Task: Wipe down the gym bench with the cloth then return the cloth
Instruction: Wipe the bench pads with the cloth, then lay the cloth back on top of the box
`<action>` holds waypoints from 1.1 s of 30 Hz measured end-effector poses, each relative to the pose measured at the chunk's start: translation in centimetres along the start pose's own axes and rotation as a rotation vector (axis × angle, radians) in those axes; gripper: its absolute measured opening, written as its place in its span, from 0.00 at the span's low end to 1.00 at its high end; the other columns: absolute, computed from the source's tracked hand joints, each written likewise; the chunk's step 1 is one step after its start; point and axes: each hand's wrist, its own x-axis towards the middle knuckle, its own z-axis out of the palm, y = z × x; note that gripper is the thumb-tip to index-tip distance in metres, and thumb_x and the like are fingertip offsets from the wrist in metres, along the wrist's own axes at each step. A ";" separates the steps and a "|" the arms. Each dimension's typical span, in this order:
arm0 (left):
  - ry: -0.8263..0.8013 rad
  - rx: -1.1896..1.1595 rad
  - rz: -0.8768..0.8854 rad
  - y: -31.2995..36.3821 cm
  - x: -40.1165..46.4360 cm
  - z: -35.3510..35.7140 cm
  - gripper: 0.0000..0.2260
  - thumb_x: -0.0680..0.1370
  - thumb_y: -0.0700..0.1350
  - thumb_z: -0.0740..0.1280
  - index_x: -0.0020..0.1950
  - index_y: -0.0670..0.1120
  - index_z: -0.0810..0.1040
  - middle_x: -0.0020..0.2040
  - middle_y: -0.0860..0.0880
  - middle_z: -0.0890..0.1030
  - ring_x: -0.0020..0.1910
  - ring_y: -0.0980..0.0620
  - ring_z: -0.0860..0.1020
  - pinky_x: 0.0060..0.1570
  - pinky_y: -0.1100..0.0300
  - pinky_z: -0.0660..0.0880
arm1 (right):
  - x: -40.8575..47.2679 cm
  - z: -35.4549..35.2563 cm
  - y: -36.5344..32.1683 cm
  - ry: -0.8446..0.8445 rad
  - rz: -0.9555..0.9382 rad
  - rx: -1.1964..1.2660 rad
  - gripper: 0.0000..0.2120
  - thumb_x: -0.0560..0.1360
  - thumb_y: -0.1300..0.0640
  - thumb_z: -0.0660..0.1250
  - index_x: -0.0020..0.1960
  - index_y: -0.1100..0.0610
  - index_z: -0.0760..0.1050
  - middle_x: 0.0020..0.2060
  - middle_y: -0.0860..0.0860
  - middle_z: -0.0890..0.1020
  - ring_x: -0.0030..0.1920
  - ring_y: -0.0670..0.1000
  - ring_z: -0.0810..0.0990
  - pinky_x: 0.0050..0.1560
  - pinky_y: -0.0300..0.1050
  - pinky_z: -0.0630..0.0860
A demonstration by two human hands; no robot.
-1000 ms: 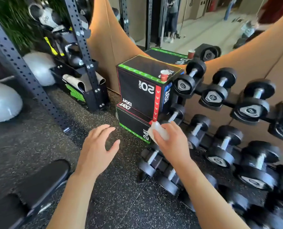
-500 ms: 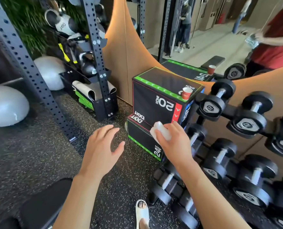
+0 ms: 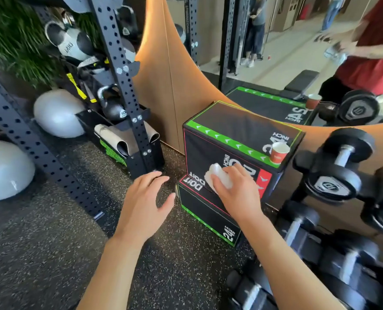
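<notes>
Your right hand (image 3: 235, 193) grips bunched white cloth (image 3: 220, 179), held in front of black plyo box (image 3: 242, 130), over its printed front face. Your left hand (image 3: 144, 202) hovers left of plyo box, fingers spread loose, holding nothing, above speckled rubber floor (image 3: 51, 242). Red paper cup (image 3: 279, 152) stands on plyo box's near right corner. Dumbbell rack (image 3: 342, 175) sits right of plyo box. Gym bench shows only as mirror reflection behind plyo box.
</notes>
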 end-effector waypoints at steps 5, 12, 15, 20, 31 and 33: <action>-0.032 -0.026 0.033 -2.1 7.1 1.1 0.21 0.82 0.57 0.66 0.73 0.51 0.76 0.72 0.55 0.73 0.73 0.53 0.69 0.73 0.49 0.70 | 5.9 3.8 0.2 0.014 0.017 -0.008 0.15 0.79 0.41 0.67 0.52 0.53 0.78 0.46 0.46 0.76 0.49 0.52 0.76 0.45 0.50 0.76; -0.067 -0.098 0.114 -7.2 17.9 4.4 0.20 0.82 0.56 0.67 0.72 0.51 0.78 0.71 0.55 0.74 0.73 0.54 0.69 0.73 0.50 0.70 | 13.8 9.9 2.5 0.043 0.078 -0.043 0.14 0.79 0.41 0.67 0.52 0.52 0.78 0.46 0.45 0.76 0.50 0.51 0.76 0.47 0.51 0.76; -0.083 -0.131 0.183 -9.5 23.3 5.6 0.20 0.82 0.56 0.67 0.71 0.50 0.78 0.70 0.56 0.75 0.72 0.55 0.69 0.73 0.52 0.69 | 17.5 12.8 3.0 0.084 0.128 -0.077 0.19 0.78 0.36 0.62 0.50 0.52 0.78 0.45 0.44 0.75 0.48 0.52 0.76 0.45 0.50 0.75; -0.148 -0.160 0.281 -12.6 31.6 7.4 0.18 0.82 0.54 0.68 0.70 0.49 0.79 0.69 0.53 0.77 0.71 0.53 0.71 0.73 0.51 0.70 | 22.8 16.6 4.5 0.094 0.262 -0.161 0.19 0.77 0.38 0.66 0.45 0.54 0.76 0.42 0.45 0.73 0.47 0.55 0.77 0.44 0.50 0.73; -0.259 -0.258 0.484 -11.4 45.2 15.4 0.16 0.80 0.50 0.73 0.66 0.46 0.82 0.65 0.51 0.80 0.66 0.48 0.76 0.69 0.48 0.73 | 29.3 18.1 10.4 0.196 0.436 -0.307 0.17 0.77 0.41 0.68 0.43 0.55 0.75 0.40 0.47 0.72 0.46 0.56 0.76 0.40 0.50 0.71; -0.261 -0.269 0.491 -10.7 47.3 17.0 0.16 0.79 0.50 0.71 0.65 0.46 0.82 0.64 0.50 0.80 0.65 0.47 0.77 0.68 0.47 0.74 | 31.0 18.2 12.3 0.214 0.425 -0.321 0.19 0.76 0.38 0.64 0.42 0.54 0.74 0.39 0.46 0.71 0.45 0.54 0.75 0.38 0.49 0.70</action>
